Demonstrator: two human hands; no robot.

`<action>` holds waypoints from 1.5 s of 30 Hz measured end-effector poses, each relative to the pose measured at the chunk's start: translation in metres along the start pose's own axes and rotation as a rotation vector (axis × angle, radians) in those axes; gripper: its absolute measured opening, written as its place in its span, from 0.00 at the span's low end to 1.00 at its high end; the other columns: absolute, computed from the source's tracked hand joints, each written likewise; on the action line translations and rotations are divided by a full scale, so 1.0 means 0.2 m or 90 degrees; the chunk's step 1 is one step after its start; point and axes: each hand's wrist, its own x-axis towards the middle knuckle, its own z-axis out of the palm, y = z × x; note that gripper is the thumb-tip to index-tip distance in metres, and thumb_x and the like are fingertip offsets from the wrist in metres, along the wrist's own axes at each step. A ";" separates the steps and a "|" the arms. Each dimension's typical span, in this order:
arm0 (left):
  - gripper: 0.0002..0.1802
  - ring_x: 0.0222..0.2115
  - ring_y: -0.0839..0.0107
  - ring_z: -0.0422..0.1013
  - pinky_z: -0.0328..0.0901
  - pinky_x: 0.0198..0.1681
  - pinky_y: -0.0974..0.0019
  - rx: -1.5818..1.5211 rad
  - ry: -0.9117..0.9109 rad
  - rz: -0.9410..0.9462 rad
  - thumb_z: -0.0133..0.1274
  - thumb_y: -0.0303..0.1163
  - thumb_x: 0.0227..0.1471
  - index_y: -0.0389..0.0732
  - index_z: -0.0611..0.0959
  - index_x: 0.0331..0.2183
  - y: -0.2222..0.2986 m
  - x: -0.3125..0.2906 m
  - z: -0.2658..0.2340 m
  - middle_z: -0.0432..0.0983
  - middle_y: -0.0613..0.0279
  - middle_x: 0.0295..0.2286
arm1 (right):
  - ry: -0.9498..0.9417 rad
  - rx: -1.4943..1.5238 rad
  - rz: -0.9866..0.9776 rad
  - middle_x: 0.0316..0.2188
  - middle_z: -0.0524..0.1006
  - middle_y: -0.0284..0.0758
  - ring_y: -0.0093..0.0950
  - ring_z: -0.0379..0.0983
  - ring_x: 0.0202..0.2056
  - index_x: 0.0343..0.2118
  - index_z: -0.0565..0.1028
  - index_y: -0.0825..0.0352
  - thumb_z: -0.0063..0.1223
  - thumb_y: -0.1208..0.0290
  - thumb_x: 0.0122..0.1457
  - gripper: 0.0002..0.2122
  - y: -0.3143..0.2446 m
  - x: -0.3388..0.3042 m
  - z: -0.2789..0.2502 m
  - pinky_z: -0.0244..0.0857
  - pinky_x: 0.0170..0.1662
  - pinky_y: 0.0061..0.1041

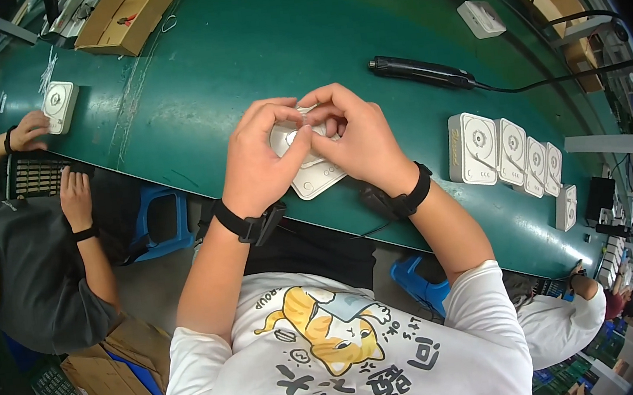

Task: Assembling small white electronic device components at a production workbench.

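A white box-shaped device [318, 181] with rounded corners lies on the green table in front of me, its upper part covered by my hands. My left hand [259, 156] curves over its left side, thumb and fingertips brought together. From the other side my right hand [360, 134] bends its fingers in to meet the left fingertips above the device's round part. Both hands appear to pinch at the same spot. Whatever lies between the fingertips is too small and too covered to name. Each wrist wears a black band.
Several similar white devices [473, 150] stand in a row at the right. A black electric screwdriver [423, 72] with a cable lies beyond my right hand. One more white device [481, 19] is at the back. Far left, a co-worker's hand touches another device [60, 106] near a cardboard box [126, 20].
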 end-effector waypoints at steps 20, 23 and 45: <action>0.09 0.55 0.46 0.83 0.76 0.63 0.50 0.116 -0.046 -0.020 0.74 0.30 0.63 0.37 0.91 0.41 -0.01 -0.11 -0.19 0.89 0.48 0.55 | -0.024 -0.256 -0.243 0.36 0.86 0.33 0.35 0.79 0.35 0.45 0.87 0.62 0.64 0.84 0.60 0.12 -0.01 -0.03 -0.01 0.77 0.40 0.37; 0.08 0.58 0.46 0.82 0.75 0.65 0.49 0.100 -0.064 -0.021 0.73 0.30 0.64 0.37 0.91 0.41 -0.02 -0.12 -0.20 0.87 0.48 0.57 | -0.019 -0.257 -0.264 0.36 0.86 0.33 0.35 0.79 0.36 0.47 0.88 0.62 0.64 0.84 0.60 0.14 -0.01 -0.01 0.00 0.77 0.40 0.37; 0.23 0.73 0.41 0.74 0.71 0.71 0.44 0.139 -0.104 0.138 0.82 0.36 0.53 0.45 0.92 0.49 -0.02 -0.24 -0.17 0.83 0.50 0.67 | -0.023 -0.305 -0.314 0.41 0.87 0.31 0.36 0.79 0.40 0.46 0.90 0.63 0.66 0.84 0.57 0.15 -0.02 -0.03 0.02 0.78 0.44 0.36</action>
